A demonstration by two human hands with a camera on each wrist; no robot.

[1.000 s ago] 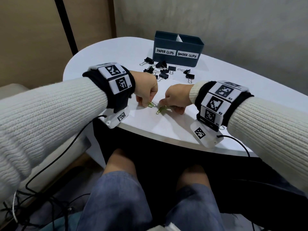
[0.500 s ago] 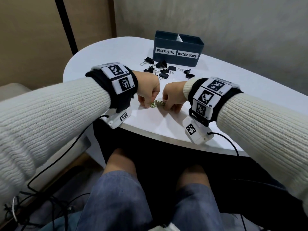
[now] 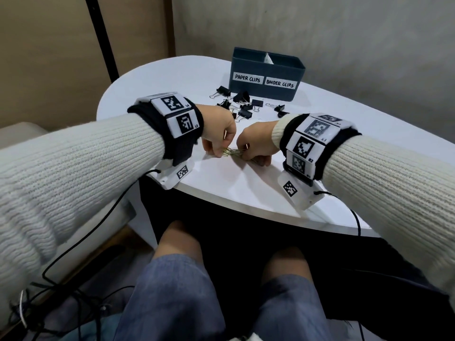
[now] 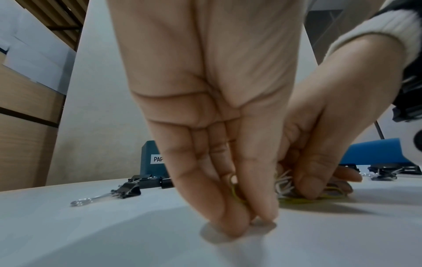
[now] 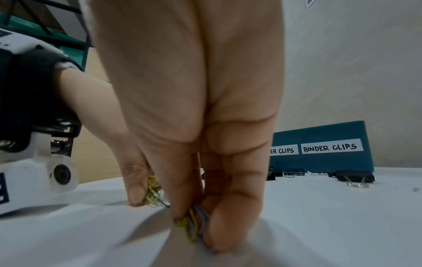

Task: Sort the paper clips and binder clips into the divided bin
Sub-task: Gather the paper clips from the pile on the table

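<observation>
Both hands meet near the front of the white table (image 3: 221,193) over a small pile of yellow and silver paper clips (image 3: 230,151). My left hand (image 3: 216,148) pinches some of the clips (image 4: 237,195) with fingertips down on the table. My right hand (image 3: 251,156) pinches a bunch of clips (image 5: 194,222) between thumb and fingers. Several black binder clips (image 3: 242,104) lie scattered behind the hands. The dark blue divided bin (image 3: 267,73), labelled PAPER CLIPS on the left and BINDER CLIPS on the right, stands at the back.
A wall rises close behind the bin. The table's curved front edge (image 3: 234,210) runs just below my wrists, with my knees under it. Black cables (image 3: 86,230) hang from the wrist cameras. A pale seat (image 3: 14,134) stands at the left.
The right hand slid left until it met the left hand, sweeping the loose paper clips together. Both hands now pinch the gathered pile; the left hand barely moved.
</observation>
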